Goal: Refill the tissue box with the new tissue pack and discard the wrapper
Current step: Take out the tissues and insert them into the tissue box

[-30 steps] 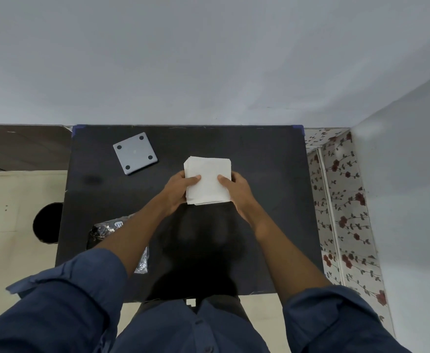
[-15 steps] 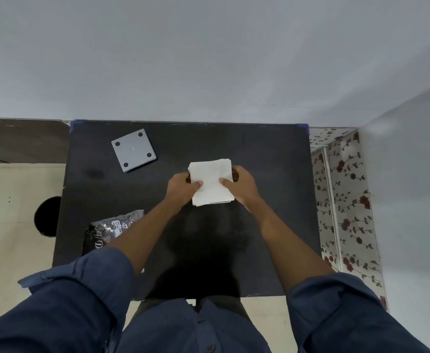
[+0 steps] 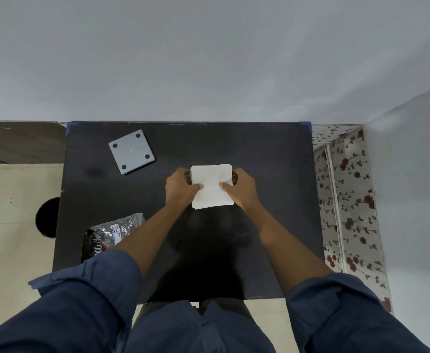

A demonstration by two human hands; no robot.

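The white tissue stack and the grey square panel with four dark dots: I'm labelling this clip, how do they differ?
The white tissue stack is soft layered paper; the grey square panel with four dark dots looks rigid and flat. The stack is gripped between the left hand and right hand; the panel lies untouched. The stack sits mid-table, the panel towards the far left. Both are squarish and over the black table.

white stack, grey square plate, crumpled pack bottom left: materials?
White stack: soft matte paper tissue, layered edges showing. Grey square plate: smooth satin grey, plastic or painted metal, can't tell; four dark round pads. Crumpled wrapper: thin glossy plastic film, dark print, glinting creases.
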